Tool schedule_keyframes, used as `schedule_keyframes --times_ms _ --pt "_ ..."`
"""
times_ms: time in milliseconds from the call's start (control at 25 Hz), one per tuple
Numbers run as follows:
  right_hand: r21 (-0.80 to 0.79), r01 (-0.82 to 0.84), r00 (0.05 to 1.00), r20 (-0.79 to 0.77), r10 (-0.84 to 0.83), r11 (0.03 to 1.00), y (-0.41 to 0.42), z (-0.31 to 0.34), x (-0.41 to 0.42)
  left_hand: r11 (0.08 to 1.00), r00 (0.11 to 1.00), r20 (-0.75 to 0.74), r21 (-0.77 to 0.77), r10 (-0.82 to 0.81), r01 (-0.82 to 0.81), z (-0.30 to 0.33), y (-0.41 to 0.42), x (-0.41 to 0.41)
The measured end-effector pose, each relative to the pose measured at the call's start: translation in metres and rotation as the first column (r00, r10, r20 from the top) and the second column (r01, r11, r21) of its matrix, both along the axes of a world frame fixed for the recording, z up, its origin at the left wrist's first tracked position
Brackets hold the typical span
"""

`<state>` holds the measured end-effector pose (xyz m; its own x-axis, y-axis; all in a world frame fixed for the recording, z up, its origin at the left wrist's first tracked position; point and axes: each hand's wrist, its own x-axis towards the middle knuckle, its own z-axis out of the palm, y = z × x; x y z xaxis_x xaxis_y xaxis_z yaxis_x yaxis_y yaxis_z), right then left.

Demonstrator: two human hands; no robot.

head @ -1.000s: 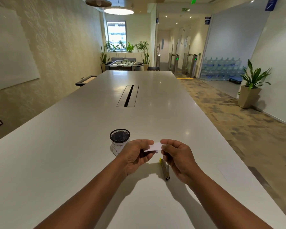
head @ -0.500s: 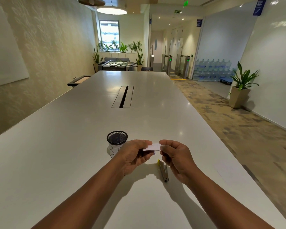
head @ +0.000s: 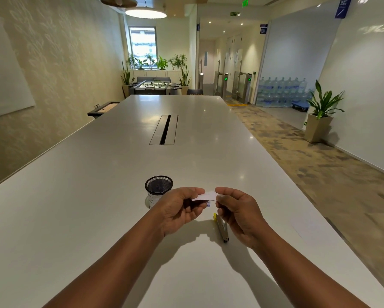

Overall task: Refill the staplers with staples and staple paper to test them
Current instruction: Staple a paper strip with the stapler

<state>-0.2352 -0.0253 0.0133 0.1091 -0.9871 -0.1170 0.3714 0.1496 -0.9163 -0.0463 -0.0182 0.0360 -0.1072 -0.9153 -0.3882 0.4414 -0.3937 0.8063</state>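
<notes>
CHANGE: hands and box hold as a second ago, only the view shifts; the refill is likely not begun | left hand (head: 182, 207) pinches small white box (head: 205, 195) | right hand (head: 237, 210) pinches its other end | stapler (head: 222, 227) lies on tabletop (head: 75, 196) just below the right hand, untouched | mesh cup (head: 159, 185) behind left hand

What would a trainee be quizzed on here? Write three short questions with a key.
1. True or false: the stapler lies on the table.
2. What holds the small white box? A) left hand only B) both hands C) neither
3. Which hand is nearer the mesh cup?

Key: 1 true. 2 B: the left hand and the right hand each pinch an end. 3 the left hand.
</notes>
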Motion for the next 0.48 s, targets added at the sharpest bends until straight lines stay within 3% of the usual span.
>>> schedule_keyframes --times_ms 480 --pt "-0.010 -0.038 0.996 -0.080 0.037 0.999 -0.0038 0.0068 -0.0023 0.998 0.996 -0.065 0.014 0.060 -0.060 -0.0031 0.0019 -0.0081"
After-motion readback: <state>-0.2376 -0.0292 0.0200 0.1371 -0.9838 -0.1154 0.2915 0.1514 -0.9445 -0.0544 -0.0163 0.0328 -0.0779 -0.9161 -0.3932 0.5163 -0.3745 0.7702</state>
